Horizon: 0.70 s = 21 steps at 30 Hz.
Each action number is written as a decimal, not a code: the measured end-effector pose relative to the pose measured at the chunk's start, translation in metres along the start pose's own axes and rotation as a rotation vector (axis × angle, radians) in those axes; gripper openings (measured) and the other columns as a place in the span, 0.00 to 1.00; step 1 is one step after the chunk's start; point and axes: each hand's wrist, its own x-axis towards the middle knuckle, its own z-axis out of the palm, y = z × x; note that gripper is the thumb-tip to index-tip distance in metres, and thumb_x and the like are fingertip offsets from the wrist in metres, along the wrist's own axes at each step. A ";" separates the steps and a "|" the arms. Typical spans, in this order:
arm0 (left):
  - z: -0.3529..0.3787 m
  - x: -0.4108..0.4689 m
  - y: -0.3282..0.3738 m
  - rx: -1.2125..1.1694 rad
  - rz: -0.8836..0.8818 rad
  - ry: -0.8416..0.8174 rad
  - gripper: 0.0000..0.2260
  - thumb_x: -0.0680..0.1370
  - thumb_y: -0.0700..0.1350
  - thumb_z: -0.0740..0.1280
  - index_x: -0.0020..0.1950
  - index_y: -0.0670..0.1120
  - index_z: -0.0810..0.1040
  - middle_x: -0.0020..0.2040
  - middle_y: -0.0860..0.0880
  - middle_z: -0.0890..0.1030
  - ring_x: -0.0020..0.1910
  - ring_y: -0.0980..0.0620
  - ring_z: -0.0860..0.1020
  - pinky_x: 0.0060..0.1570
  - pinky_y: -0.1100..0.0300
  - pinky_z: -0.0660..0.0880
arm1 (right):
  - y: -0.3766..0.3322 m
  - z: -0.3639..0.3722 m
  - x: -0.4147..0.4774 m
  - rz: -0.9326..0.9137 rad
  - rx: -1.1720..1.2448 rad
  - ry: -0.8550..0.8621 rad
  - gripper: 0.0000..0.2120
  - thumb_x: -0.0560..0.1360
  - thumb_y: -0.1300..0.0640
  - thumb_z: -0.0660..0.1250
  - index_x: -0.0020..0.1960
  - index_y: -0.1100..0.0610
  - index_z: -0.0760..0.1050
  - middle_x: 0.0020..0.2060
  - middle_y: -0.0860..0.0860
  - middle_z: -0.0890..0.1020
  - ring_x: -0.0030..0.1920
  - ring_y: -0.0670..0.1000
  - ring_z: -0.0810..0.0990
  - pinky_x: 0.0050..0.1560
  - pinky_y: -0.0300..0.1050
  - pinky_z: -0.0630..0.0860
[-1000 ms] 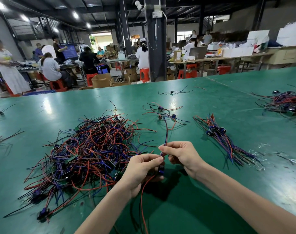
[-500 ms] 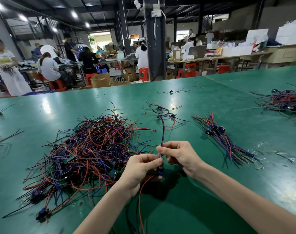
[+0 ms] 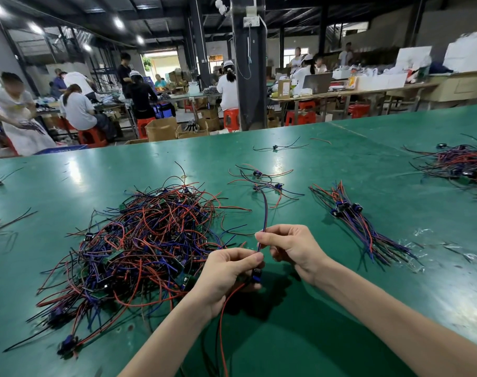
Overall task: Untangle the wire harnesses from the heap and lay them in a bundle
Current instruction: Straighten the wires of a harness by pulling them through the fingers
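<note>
Now, closest to you, your left hand [image 3: 226, 270] curls its fingers [image 3: 255, 257] round the dark connector [image 3: 257, 274] of a wire harness [image 3: 264, 213], whose red lead [image 3: 221, 322] hangs down toward you. Just beyond, your right hand [image 3: 291, 248] pinches the same harness's blue wire. On the green bench [image 3: 313, 336], the tangled heap [image 3: 145, 240] lies left of your hands and the laid bundle [image 3: 354, 224] to the right. Far off, cardboard boxes [image 3: 161, 129] stand open on the floor; their contents can't be made out.

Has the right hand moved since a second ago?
No. The right hand still pinches the wire, just as far left of the laid bundle.
</note>
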 end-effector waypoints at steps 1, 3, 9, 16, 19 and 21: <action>0.001 0.000 0.000 0.007 -0.001 -0.006 0.03 0.68 0.40 0.73 0.36 0.42 0.83 0.34 0.43 0.79 0.29 0.52 0.74 0.26 0.62 0.76 | -0.002 -0.003 0.002 0.010 0.009 0.026 0.04 0.68 0.64 0.73 0.37 0.62 0.79 0.27 0.52 0.79 0.21 0.44 0.69 0.24 0.35 0.67; 0.001 0.001 0.000 0.026 0.004 -0.018 0.05 0.69 0.39 0.73 0.33 0.42 0.83 0.34 0.44 0.80 0.29 0.52 0.74 0.26 0.62 0.76 | -0.005 -0.010 0.007 0.036 0.034 0.081 0.04 0.69 0.64 0.73 0.38 0.63 0.79 0.26 0.52 0.80 0.20 0.43 0.69 0.22 0.34 0.67; 0.001 0.000 0.000 0.062 0.013 -0.030 0.06 0.73 0.37 0.71 0.35 0.42 0.81 0.33 0.46 0.81 0.27 0.56 0.75 0.25 0.63 0.75 | -0.013 -0.031 0.019 0.073 0.075 0.215 0.04 0.71 0.62 0.72 0.39 0.62 0.80 0.25 0.51 0.81 0.20 0.42 0.70 0.22 0.32 0.69; 0.002 0.000 0.001 0.078 0.015 -0.024 0.06 0.73 0.37 0.70 0.36 0.41 0.81 0.32 0.47 0.81 0.28 0.55 0.75 0.25 0.63 0.75 | -0.015 -0.040 0.026 0.144 0.164 0.263 0.05 0.72 0.61 0.71 0.38 0.62 0.80 0.24 0.51 0.80 0.19 0.42 0.69 0.20 0.32 0.67; 0.001 0.000 0.001 0.081 0.021 -0.018 0.06 0.73 0.37 0.70 0.36 0.41 0.81 0.32 0.47 0.81 0.27 0.56 0.76 0.25 0.63 0.75 | -0.017 -0.040 0.026 0.187 0.256 0.235 0.07 0.73 0.61 0.69 0.37 0.63 0.78 0.24 0.50 0.79 0.18 0.42 0.69 0.18 0.32 0.66; 0.001 0.000 0.001 0.086 0.024 -0.016 0.06 0.73 0.37 0.70 0.36 0.41 0.81 0.32 0.47 0.81 0.28 0.56 0.75 0.25 0.63 0.75 | -0.018 -0.040 0.026 0.207 0.310 0.208 0.08 0.74 0.62 0.67 0.38 0.63 0.77 0.23 0.50 0.78 0.18 0.41 0.68 0.18 0.32 0.64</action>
